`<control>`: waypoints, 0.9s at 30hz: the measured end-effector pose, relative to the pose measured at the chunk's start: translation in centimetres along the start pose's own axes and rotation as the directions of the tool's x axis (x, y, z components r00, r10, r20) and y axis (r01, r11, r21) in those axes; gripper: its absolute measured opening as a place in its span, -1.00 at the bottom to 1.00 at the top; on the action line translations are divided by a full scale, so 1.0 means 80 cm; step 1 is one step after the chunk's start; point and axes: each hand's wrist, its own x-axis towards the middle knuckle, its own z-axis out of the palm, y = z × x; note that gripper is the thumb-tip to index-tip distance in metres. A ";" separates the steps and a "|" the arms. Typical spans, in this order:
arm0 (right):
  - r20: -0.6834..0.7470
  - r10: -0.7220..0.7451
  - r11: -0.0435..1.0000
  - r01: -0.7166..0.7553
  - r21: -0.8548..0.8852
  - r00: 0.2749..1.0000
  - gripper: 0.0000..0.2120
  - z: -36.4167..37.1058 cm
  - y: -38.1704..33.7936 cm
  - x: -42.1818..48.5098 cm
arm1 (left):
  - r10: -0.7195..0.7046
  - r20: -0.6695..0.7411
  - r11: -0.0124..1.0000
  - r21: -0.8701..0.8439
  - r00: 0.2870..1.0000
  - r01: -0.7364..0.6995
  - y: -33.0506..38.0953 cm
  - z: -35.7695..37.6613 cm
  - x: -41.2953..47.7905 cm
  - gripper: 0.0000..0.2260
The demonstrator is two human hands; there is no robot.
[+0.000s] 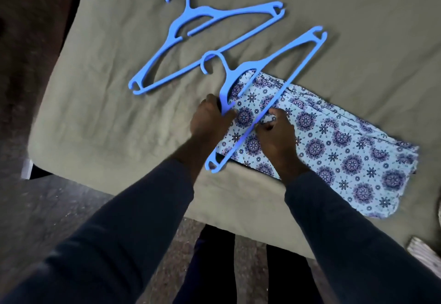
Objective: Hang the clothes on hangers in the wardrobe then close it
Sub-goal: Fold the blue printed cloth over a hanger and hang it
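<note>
Left fingers (pixel 211 104) curled tight round the shoulder arm of the near hanger (pixel 228 81), just below its neck; the left hand (pixel 211 120) has a full grip and holds nothing else. Right fingers (pixel 278 114) bent in toward the thumb, pinching a small fold of the cloth (pixel 334 141) right at the hanger's bottom bar; the right hand (pixel 278 136) lies knuckles up over the cloth. Cannot tell whether the fold passes over the bar or only meets it. Near hanger is blue plastic, hook toward the upper left, long bar running on a diagonal from upper right to lower left between the two hands. Its lower tip lies at the cloth's near edge, its upper tip well out over bare sheet (pixel 95 89). Cloth shows through the hanger's frame. Cloth is light blue with a dark purple star-and-flower print, folded into a long strip, flat on the sheet, one end under the hands and the other running away to the lower right. Far hanger (pixel 191 13), same blue, lies flat on the sheet beyond the hands, apart from the cloth; its bar passes just beside the near hanger's hook. Sheet is olive, creased, and covers a bed. Dark sleeves (pixel 133 220) cover both forearms to the wrists. Dark speckled floor (pixel 35 208) to the left and below. Striped item (pixel 427 248) at the right edge, too cropped to identify.
</note>
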 end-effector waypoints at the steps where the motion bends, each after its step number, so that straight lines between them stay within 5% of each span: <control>1: 0.002 -0.008 1.000 0.008 -0.014 1.000 -0.61 0.001 0.000 0.000 | -0.026 -0.006 1.000 -0.007 1.000 0.026 0.002 -0.002 0.005 -0.64; 4: 0.001 -0.033 0.999 0.033 -0.031 0.999 -0.63 0.004 -0.002 -0.002 | -0.038 -0.028 0.998 -0.041 0.999 0.037 -0.003 -0.005 0.010 -0.73; 9: -0.162 -0.362 0.925 0.332 -0.187 0.918 -0.71 0.022 -0.024 -0.013 | -0.252 -0.019 0.873 -0.436 0.968 0.218 -0.041 0.006 -0.013 -0.75; 13: 0.043 -0.251 0.937 0.254 -0.241 0.967 -0.72 0.047 -0.053 -0.011 | -0.284 -0.042 0.846 -0.482 0.958 0.230 -0.042 0.012 -0.020 -0.71; 17: 0.009 -0.047 0.897 0.046 -0.439 0.999 -0.64 0.053 -0.084 0.006 | -0.321 -0.063 0.845 -0.470 0.945 0.255 -0.037 0.016 -0.019 -0.66; 20: 0.052 0.001 0.833 0.028 -0.553 0.999 -0.63 0.059 -0.106 0.022 | -0.363 -0.044 0.801 -0.525 0.931 0.288 -0.042 0.019 -0.019 -0.70; 27: 0.083 0.071 0.850 -0.017 -0.527 0.994 -0.65 0.058 -0.107 0.043 | -0.355 0.030 0.774 -0.552 0.934 0.312 -0.039 0.016 -0.024 -0.67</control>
